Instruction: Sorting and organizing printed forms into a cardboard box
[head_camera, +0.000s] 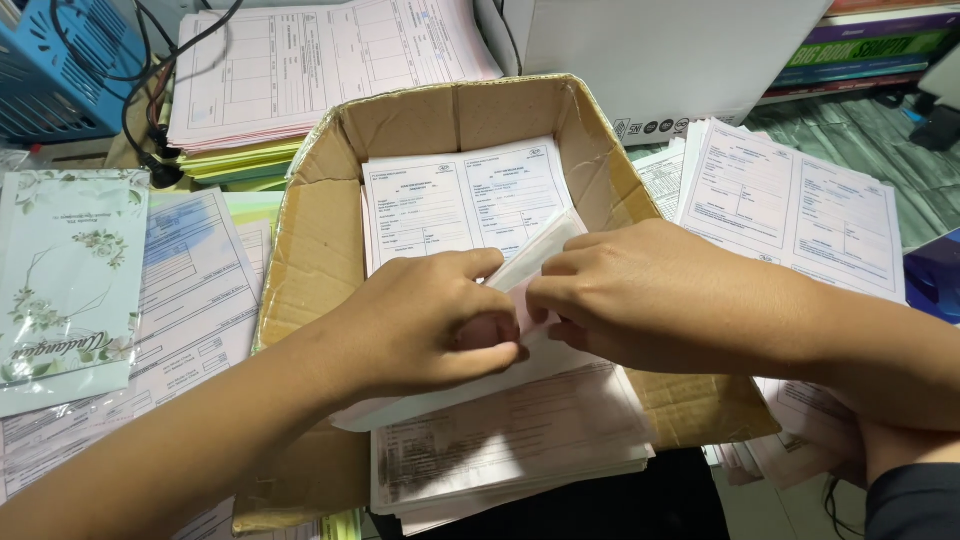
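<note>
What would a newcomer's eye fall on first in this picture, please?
First, the two hands at centre: the left hand and right hand meet over an open cardboard box, pinching a folded sheet between them. Printed forms lie in the box, and more stacks surround it. At far left lies a floral packet.

A brown cardboard box stands open at the centre, its flaps spread and its walls creased. At nine o'clock from it lies a flat, glossy packet, pale white-green with printed leaves and small flowers. At one o'clock stands a large white carton, a row of small dark symbols along its lower edge. At eleven o'clock sits a blue slotted crate.
</note>
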